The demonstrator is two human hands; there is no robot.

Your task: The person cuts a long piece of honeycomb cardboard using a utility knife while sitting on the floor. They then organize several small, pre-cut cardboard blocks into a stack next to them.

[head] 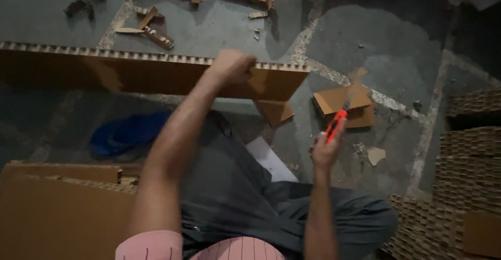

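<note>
left hand point(232, 66) clenched on board point(156, 72) top edge | right hand point(324, 152) grasping knife point(336, 125) | step: board steadied upright on floor point(365, 35), likely before a cut | next calls for blade meeting board

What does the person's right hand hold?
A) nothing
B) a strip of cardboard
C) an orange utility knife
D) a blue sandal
C: the right hand grips an orange utility knife, blade up, while the left hand holds the top edge of the cardboard board.
</note>
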